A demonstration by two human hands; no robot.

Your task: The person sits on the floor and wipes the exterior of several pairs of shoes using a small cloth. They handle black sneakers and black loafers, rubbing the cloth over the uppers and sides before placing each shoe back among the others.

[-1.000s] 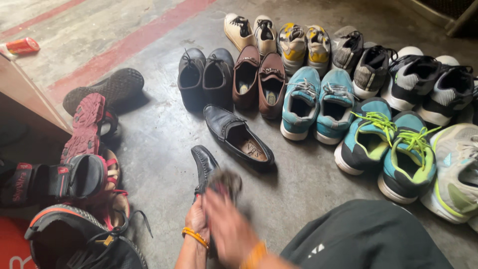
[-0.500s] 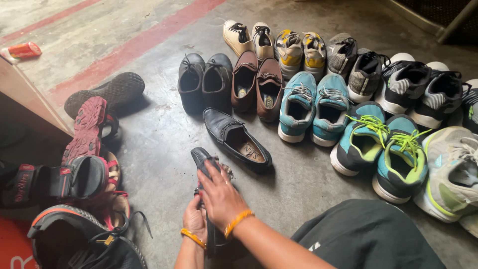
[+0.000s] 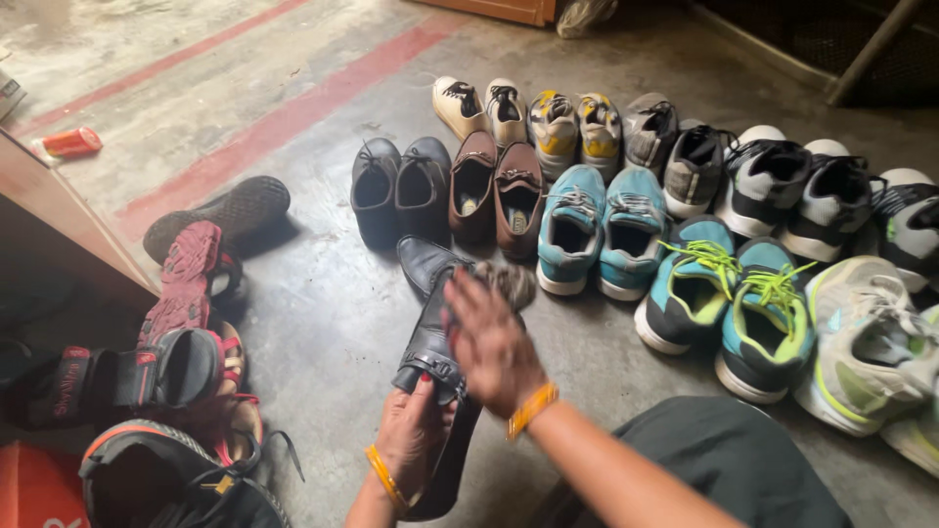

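The left hand grips a black loafer above the floor while the right hand, loosely curled, presses a blurred cloth on it; a hard stroke could knock it loose.

A loafer lies just beyond the right hand; rows of shoes spread right, sandals left.
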